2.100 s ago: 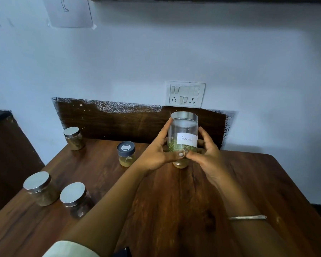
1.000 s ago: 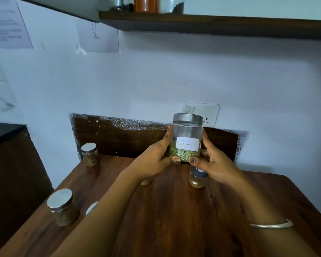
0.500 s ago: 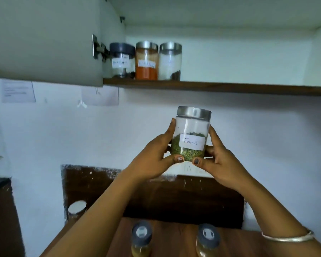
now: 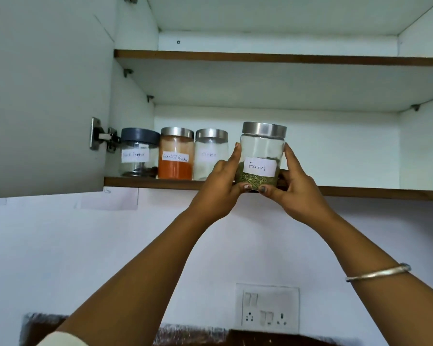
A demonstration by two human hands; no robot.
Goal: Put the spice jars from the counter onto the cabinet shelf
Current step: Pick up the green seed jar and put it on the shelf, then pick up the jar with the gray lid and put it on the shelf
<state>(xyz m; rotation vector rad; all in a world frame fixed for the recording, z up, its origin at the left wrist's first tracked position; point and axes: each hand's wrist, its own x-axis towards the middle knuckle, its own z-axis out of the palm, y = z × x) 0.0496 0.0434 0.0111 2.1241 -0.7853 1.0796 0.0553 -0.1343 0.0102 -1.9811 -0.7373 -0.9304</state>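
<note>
We held the fennel jar (image 4: 261,156) between left hand (image 4: 221,186) and right hand (image 4: 294,187), mid-frame at the shelf (image 4: 360,192) edge.

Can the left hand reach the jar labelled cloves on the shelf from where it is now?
Probably yes. The left hand is right beside the cloves jar with nothing between them, but it is holding the fennel jar together with the right hand, so it must let go first.
</note>
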